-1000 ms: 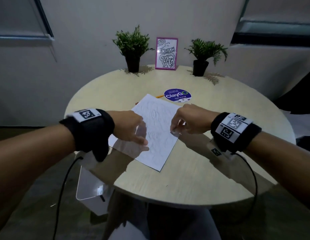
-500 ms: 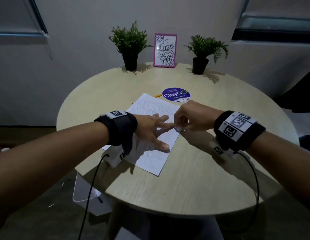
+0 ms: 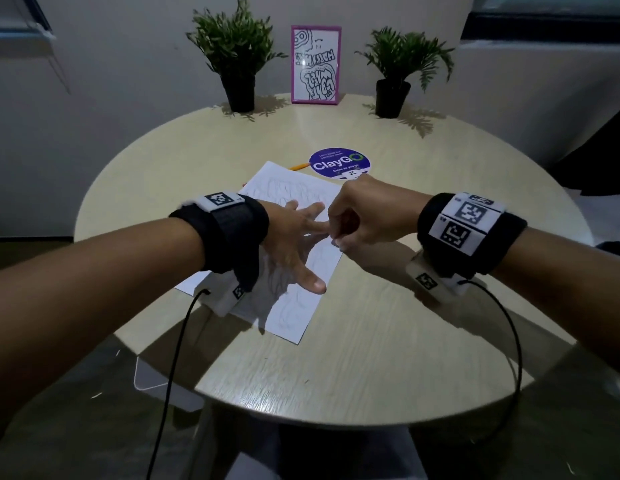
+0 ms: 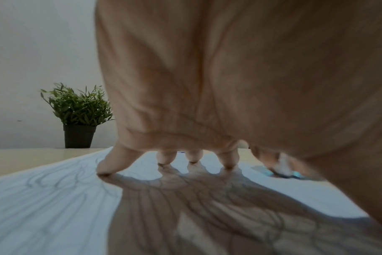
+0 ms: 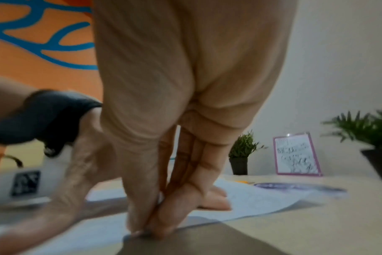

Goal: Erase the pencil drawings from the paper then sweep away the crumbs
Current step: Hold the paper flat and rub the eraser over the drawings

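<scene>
Left hand (image 3: 287, 244) splayed flat on white pencil-sketched paper (image 3: 294, 317), right hand (image 3: 364, 216) pinching a small white eraser (image 4: 282, 166), on round pale wooden table (image 3: 405, 306) by grey wall (image 3: 135, 46).

White paper (image 3: 294, 306) with faint grey pencil lines on a pale wood-grain table (image 3: 422, 323) — a purple round sticker (image 3: 339, 163) at far centre, a pink-framed black-and-white drawing (image 3: 315, 64) between green plants in black pots (image 3: 241, 93) — black wristbands (image 3: 228, 233) carrying black-and-white square codes.

The paper (image 3: 294, 271) lies on the bench (image 3: 422, 341) before me; behind it a round sticker (image 3: 339, 163), then a picture frame (image 3: 315, 65) between two potted plants (image 3: 237, 57).
</scene>
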`<state>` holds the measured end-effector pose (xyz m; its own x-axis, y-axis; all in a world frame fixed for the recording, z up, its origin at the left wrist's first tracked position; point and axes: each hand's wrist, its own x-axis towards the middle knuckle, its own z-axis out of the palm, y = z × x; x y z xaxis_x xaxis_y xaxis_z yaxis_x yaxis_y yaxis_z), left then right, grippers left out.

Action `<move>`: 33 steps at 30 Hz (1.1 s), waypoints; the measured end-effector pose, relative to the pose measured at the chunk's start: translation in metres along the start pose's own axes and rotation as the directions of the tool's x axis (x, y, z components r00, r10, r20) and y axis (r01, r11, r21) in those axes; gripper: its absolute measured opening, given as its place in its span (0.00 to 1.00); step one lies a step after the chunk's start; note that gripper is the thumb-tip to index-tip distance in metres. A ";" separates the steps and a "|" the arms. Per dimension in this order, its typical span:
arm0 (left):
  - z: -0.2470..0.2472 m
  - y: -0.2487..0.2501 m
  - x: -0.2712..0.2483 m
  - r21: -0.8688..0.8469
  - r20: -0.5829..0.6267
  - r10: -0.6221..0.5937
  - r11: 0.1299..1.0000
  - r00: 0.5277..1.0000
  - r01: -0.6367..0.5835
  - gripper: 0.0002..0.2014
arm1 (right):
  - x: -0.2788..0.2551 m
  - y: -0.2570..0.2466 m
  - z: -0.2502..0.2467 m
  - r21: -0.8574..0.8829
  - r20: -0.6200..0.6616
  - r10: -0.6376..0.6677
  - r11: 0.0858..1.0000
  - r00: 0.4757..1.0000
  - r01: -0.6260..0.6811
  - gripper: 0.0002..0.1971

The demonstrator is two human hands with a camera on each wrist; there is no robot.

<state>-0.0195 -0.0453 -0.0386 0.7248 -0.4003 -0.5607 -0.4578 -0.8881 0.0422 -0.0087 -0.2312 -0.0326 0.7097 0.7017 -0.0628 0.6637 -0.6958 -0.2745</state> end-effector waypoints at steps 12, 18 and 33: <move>0.000 -0.001 0.000 -0.013 0.016 0.004 1.000 1.000 -0.004 0.59 | -0.002 -0.014 -0.001 0.077 0.123 -0.018 0.997 0.992 0.009 0.04; -0.002 0.004 -0.003 0.033 0.015 -0.019 0.999 1.000 0.019 0.63 | 0.008 0.003 -0.006 -0.019 -0.042 0.102 0.994 0.994 -0.103 0.05; -0.005 0.012 -0.016 0.028 0.005 -0.026 0.999 1.000 0.026 0.57 | 0.002 -0.016 -0.002 0.062 0.110 0.058 0.996 0.992 -0.065 0.07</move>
<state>-0.0340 -0.0508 -0.0247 0.7338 -0.3759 -0.5659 -0.4533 -0.8914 0.0043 -0.0177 -0.2189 -0.0259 0.7170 0.6724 -0.1836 0.6000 -0.7295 -0.3284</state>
